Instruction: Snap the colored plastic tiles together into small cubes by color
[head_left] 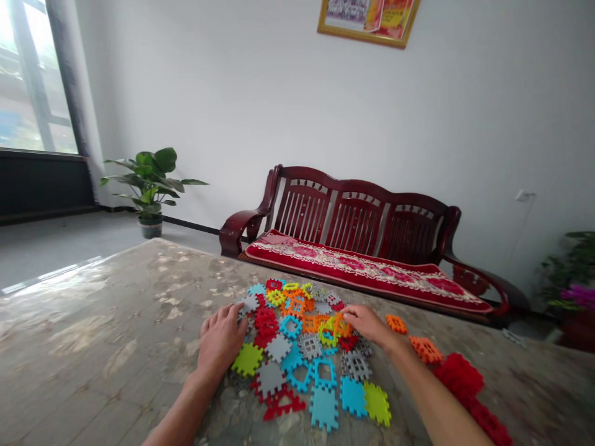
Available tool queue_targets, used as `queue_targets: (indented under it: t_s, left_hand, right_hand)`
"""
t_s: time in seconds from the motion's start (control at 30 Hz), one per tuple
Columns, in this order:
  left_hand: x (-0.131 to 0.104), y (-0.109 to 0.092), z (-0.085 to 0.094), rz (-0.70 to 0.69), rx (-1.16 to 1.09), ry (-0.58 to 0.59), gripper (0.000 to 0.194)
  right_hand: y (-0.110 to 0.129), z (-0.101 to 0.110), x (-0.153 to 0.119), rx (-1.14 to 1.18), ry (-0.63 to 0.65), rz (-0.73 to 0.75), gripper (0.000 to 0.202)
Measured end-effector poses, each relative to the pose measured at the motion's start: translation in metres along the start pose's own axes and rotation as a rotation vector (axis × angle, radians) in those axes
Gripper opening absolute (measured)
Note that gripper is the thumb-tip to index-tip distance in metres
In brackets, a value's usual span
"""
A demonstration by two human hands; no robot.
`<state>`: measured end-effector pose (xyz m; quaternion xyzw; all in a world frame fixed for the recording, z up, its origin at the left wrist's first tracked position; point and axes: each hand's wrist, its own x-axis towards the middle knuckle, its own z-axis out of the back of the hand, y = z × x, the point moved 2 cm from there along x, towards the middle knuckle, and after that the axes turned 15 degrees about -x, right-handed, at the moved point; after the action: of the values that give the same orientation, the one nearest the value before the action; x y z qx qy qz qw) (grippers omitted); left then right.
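Note:
A heap of interlocking plastic building tiles in red, grey, blue, orange and yellow-green lies spread on the table. My left hand rests at the heap's left edge, fingers loosely stretched and holding nothing, beside a grey tile. At the heap's right side, the thumb and fingers of my right hand pinch an orange window tile. A yellow-green tile with an opening lies just left of it. Near my left wrist is a solid yellow-green tile.
Right of my right forearm are orange tiles and a pile of red tiles. The table has a patterned cover. Behind it stands a wooden bench with a red cushion, and a potted plant is at the left.

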<state>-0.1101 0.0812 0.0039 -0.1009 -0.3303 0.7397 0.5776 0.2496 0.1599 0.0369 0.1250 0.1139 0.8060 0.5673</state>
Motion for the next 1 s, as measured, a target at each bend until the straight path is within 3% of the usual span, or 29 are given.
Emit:
queue_targets:
  t_s: [0.1, 0.23, 0.63, 0.73, 0.83, 1.0]
  left_hand:
    - [0.000, 0.000, 0.001, -0.007, 0.010, 0.011, 0.046]
    - [0.000, 0.000, 0.000, -0.007, 0.016, 0.014, 0.047]
    - [0.003, 0.000, -0.001, 0.015, 0.040, 0.035, 0.051]
    - [0.004, 0.002, -0.002, 0.005, 0.044, 0.033, 0.051]
    - [0.004, 0.005, -0.004, -0.002, 0.043, 0.023, 0.050]
    - [0.005, 0.009, -0.006, -0.003, 0.055, 0.016, 0.050]
  right_hand:
    - [0.004, -0.001, -0.007, 0.017, 0.045, 0.012, 0.032]
    - [0.012, 0.001, -0.013, -0.070, 0.115, 0.041, 0.049]
    - [0.007, -0.004, -0.014, -0.080, 0.059, -0.002, 0.069]
    - [-0.013, 0.011, -0.013, -0.104, -0.013, -0.046, 0.065]
    - [-0.050, 0.037, -0.014, -0.225, -0.083, -0.155, 0.061]
    - [-0.111, 0.067, -0.025, -0.396, -0.067, -0.295, 0.061]
